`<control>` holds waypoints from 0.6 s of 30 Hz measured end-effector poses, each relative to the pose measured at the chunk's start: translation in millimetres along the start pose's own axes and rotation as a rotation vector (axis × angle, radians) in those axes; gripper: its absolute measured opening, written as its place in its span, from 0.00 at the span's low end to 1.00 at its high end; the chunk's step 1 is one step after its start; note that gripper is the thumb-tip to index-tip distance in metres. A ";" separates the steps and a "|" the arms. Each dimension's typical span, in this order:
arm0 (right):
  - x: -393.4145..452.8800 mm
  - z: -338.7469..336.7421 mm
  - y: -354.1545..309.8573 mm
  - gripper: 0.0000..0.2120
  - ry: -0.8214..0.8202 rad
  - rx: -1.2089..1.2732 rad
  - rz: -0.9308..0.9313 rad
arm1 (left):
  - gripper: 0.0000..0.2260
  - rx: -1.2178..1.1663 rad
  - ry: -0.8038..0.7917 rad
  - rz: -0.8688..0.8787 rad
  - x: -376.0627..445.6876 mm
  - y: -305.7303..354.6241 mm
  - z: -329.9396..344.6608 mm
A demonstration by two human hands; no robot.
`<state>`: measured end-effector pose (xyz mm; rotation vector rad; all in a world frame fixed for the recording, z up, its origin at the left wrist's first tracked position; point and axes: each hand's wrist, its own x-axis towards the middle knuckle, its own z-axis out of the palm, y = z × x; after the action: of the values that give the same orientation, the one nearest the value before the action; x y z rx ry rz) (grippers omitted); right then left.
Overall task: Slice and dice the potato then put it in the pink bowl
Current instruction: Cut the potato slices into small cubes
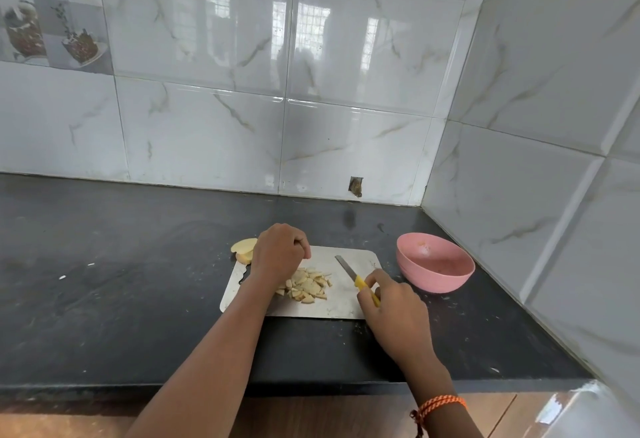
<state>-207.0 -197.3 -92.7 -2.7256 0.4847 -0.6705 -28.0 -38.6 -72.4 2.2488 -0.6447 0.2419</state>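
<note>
A heap of diced potato pieces [309,285] lies in the middle of a white cutting board [343,306] on the dark counter. My left hand [277,254] hovers over the board's far left part with its fingers curled; whether it holds anything is hidden. A larger uncut potato piece [243,247] lies just left of that hand at the board's corner. My right hand [391,313] grips the yellow handle of a knife [347,269], its blade pointing away across the board's right side. The pink bowl [434,266] stands to the right of the board, nearly empty.
The black counter [121,281] ends at a tiled back wall and a tiled side wall [554,195] close behind the bowl. The counter's front edge [311,385] runs just below my forearms. Small scraps dot the counter.
</note>
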 end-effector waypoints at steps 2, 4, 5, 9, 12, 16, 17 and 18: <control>-1.8 0.9 -1.6 0.06 -0.046 0.025 -0.034 | 0.19 -0.005 0.001 -0.002 1.4 -2.9 1.7; -3.0 1.1 -4.0 0.06 -0.116 0.097 -0.070 | 0.20 -0.023 0.021 -0.008 4.1 -6.8 4.4; -1.8 1.0 -4.1 0.06 -0.114 0.124 -0.070 | 0.21 -0.034 0.034 -0.009 5.4 -8.2 5.8; 5.7 1.9 -0.3 0.07 -0.032 0.075 -0.048 | 0.21 -0.071 0.114 0.032 9.1 -16.3 5.2; 8.9 2.0 0.6 0.09 -0.029 0.050 -0.057 | 0.17 -0.082 0.213 0.013 13.5 -37.6 -8.1; 10.7 1.4 -0.6 0.09 -0.030 0.036 -0.052 | 0.10 0.046 0.298 -0.188 16.4 -77.5 -33.2; 10.3 0.6 -1.2 0.09 -0.023 0.040 -0.047 | 0.09 0.112 0.286 -0.249 15.5 -84.9 -37.6; 10.0 0.6 -1.4 0.09 -0.013 0.043 -0.043 | 0.09 0.166 0.255 -0.297 13.7 -88.8 -40.9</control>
<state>-198.0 -199.7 -88.8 -2.7053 0.4052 -0.6652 30.9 37.2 -95.4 2.3829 -0.1576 0.4364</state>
